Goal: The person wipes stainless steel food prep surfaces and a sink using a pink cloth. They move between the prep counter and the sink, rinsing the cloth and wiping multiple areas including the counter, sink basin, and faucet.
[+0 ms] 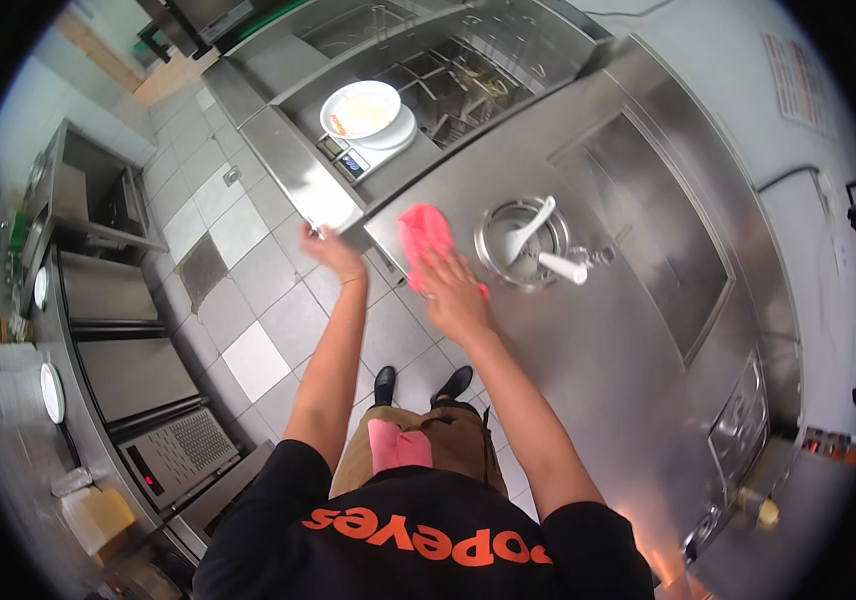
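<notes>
My right hand presses flat on a pink cloth, which lies at the left edge of the stainless steel counter. Just right of the cloth stands a round metal container with a white spoon and a white-handled utensil in it. My left hand is raised in the air beside the counter corner, slightly blurred, its fingers partly bent, and I cannot tell whether it holds anything. Beyond the counter, a white bowl with pale contents rests on a digital kitchen scale.
Wire baskets sit in the steel fryer unit beyond the scale. A metal lid or panel is set in the counter at right. Steel under-counter units line the left side, across the tiled floor. A flame shows at lower right.
</notes>
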Demonstrator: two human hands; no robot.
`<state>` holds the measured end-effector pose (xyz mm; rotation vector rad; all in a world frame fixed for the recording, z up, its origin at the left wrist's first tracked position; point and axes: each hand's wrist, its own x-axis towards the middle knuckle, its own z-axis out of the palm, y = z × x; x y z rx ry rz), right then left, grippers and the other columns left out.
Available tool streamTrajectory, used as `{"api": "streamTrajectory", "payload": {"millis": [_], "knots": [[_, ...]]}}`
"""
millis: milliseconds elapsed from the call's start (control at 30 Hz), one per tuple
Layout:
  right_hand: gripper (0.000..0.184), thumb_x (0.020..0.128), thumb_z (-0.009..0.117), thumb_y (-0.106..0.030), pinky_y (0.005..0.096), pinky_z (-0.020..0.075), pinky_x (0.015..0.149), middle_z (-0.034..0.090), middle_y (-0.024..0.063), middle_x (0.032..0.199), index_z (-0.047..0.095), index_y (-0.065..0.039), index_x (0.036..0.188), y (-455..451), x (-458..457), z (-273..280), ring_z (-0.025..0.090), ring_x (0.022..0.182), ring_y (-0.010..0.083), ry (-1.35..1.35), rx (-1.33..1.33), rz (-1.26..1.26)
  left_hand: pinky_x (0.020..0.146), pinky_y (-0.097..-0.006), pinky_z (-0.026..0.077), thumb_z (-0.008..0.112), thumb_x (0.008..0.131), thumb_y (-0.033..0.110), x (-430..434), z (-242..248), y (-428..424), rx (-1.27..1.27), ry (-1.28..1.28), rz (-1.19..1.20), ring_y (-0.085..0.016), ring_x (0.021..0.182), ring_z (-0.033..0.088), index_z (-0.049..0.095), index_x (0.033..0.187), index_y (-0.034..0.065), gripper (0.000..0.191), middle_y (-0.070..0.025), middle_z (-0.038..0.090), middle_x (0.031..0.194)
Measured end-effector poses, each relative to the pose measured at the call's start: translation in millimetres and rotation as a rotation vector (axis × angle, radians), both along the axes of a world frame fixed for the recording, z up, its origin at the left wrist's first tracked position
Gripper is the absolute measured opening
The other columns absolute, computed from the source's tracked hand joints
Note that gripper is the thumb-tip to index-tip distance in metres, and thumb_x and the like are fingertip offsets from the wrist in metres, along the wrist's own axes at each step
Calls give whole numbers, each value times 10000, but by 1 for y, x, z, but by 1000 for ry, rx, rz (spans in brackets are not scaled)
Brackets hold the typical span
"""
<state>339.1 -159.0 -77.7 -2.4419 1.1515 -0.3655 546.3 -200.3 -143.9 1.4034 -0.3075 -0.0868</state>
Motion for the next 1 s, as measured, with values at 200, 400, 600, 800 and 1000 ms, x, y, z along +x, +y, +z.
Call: {"api": "streamTrajectory", "payload": {"millis": [200,400,600,800,1000], "knots": [[559,899,473,-238,503,169,1123,309,171,1474,343,-86,1421,152,-224,-20,282,1360,353,226,-187,-686,967,-414,339,538,896,212,61,-48,109,536,230,217,-306,1129,426,427,1239,2,417,-184,447,1222],[381,927,440,-146,393,451,893,586,159,1209,516,-133,1300,273,-341,-18,572,1075,305,201,-337,-1398,946,-394,370,557,882,189,26,-16,72,253,421,-73,-303,1143,433,433,1223,21,400,-172,449,1221],[363,866,523,-85,371,391,990,584,167,1217,562,-52,1226,193,-147,1,537,1147,297,-264,-89,-825,956,-433,341,598,840,158,-55,47,48,413,29,-427,-312,1189,388,426,1230,84,432,-141,407,1255],[223,914,508,-130,376,463,843,595,174,1084,588,-33,1098,143,18,82,588,980,322,-729,84,-451,937,-490,311,587,765,45,-108,85,66,491,-306,-640,-314,1213,371,478,1186,163,451,-93,408,1261],[208,957,471,-175,341,470,728,625,141,857,572,-8,1029,166,73,94,613,774,280,-768,352,-362,934,-470,307,571,717,-29,-81,83,66,406,-659,-541,-303,1156,423,529,1133,165,462,-95,441,1250]]}}
